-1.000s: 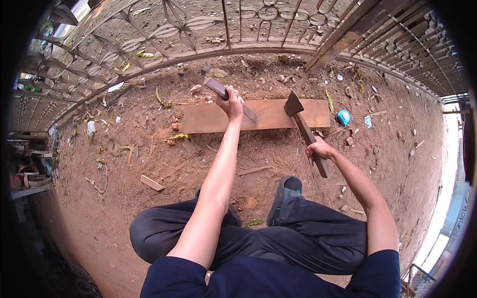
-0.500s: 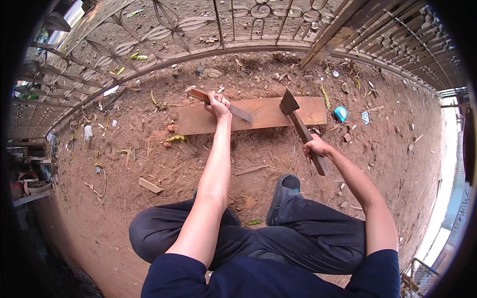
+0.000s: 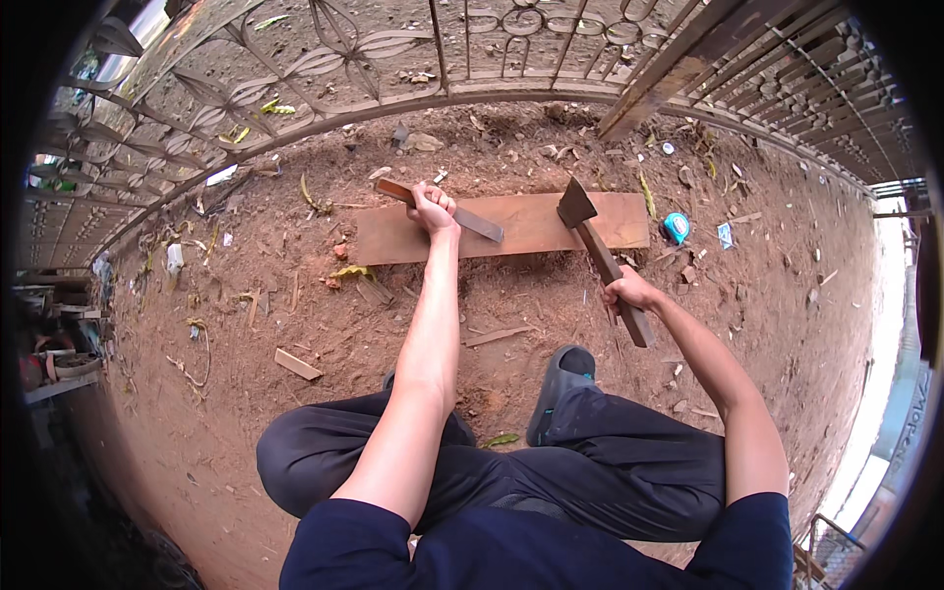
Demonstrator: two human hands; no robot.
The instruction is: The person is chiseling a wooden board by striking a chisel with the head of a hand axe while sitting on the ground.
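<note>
My left hand (image 3: 432, 209) is closed round a flat bar, reddish-brown at its upper end (image 3: 395, 189) and grey at its lower end (image 3: 482, 227). That bar is tilted, its lower end over a brown wooden board (image 3: 541, 221) lying lengthwise across the ground; whether they touch I cannot tell. In my right hand (image 3: 629, 288) is a hatchet (image 3: 598, 246), gripped near the butt of its squared wooden handle. The hatchet's dark, flared head (image 3: 577, 204) is above the right part of the board. My left fist hides the bar's middle.
A turquoise tape measure (image 3: 676, 228) lies off the board's right end. Wood scraps (image 3: 298, 365), leaves and litter dot the brown soil. Beyond the board runs a metal fence (image 3: 511, 93) with a slanting post (image 3: 654, 74). My sandalled foot (image 3: 562, 388) is on the near side.
The whole view has shifted very slightly. Both hands keep their grips, and the bar, hatchet and board hold nearly the same places.
</note>
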